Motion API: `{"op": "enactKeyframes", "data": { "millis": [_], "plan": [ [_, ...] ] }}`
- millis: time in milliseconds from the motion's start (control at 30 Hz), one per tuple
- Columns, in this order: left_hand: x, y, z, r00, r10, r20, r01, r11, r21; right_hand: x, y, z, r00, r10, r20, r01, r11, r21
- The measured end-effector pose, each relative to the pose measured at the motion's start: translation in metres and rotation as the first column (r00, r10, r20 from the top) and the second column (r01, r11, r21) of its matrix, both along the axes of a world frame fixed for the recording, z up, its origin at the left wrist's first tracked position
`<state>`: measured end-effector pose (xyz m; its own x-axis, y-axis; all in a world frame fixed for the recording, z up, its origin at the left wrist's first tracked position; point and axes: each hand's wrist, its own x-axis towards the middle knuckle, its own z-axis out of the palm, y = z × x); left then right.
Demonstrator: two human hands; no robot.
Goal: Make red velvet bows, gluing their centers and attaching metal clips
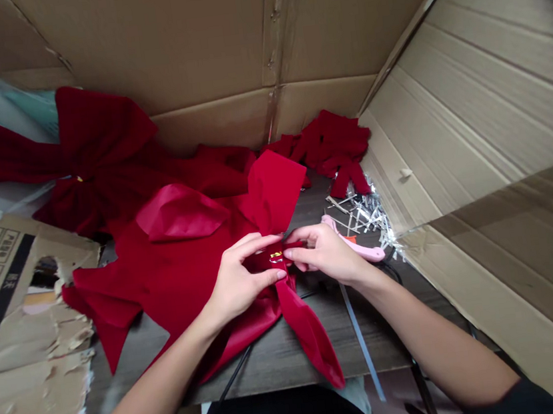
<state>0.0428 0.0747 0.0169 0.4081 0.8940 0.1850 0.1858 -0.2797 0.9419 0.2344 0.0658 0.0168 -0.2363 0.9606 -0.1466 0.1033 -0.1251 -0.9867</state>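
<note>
Here we go: the left hand [245, 277] and right hand [320, 253] meet at the center of a red velvet bow [179, 279] on the dark wood table [285, 357], fingers curled and pinching its gathered middle by a small gold band [276, 257]. Just right, a pink-handled tool [356, 244] touches silver strips [363, 216]; another red velvet bow [98, 148] lies far left.

Red velvet bow [174, 280], gold-flecked centre
</note>
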Motion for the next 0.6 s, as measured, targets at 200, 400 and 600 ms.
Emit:
{"op": "enactKeyframes", "data": {
  "millis": [200, 400, 600],
  "plan": [
    [-0.0001, -0.0003, -0.0006, 1.000, 0.013, 0.007, -0.014, 0.999, 0.044, -0.0012, 0.0004, 0.0009, 0.998, -0.045, -0.035, 0.045, 0.999, -0.002],
    [-0.0003, -0.0012, -0.0013, 1.000, 0.021, 0.008, -0.021, 0.997, 0.069, -0.0007, 0.0001, -0.0012, 0.996, -0.079, -0.045, 0.080, 0.997, 0.023],
    [-0.0001, -0.0008, -0.0009, 1.000, 0.017, -0.009, -0.016, 0.997, 0.074, -0.0013, -0.0008, -0.0014, 0.996, -0.077, -0.053, 0.079, 0.997, 0.022]
  ]
}}
